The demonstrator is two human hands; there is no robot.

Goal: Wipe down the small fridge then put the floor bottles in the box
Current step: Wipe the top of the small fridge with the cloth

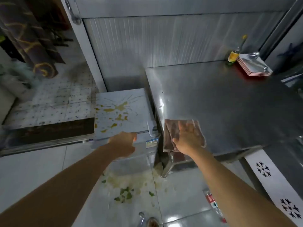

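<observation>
A small white fridge (121, 102) stands beside a steel table, its lid spattered with yellow-brown stains. My left hand (123, 145) rests at the front edge of the lid, fingers curled over it. A folded brown cloth (170, 133) lies on the near left corner of the steel table (221, 99), and my right hand (188, 138) lies flat on top of it. On the floor a clear plastic bottle with a red label (213, 203) lies partly behind my right forearm. Another bottle (142, 218) shows at the bottom edge.
Green scraps and yellowish spill (126, 192) cover the floor tiles before the fridge. A glass bottle with a yellow label (234, 54) and a stack of trays (254, 66) sit at the table's far corner. A white panel with black patterns (270, 182) leans at right.
</observation>
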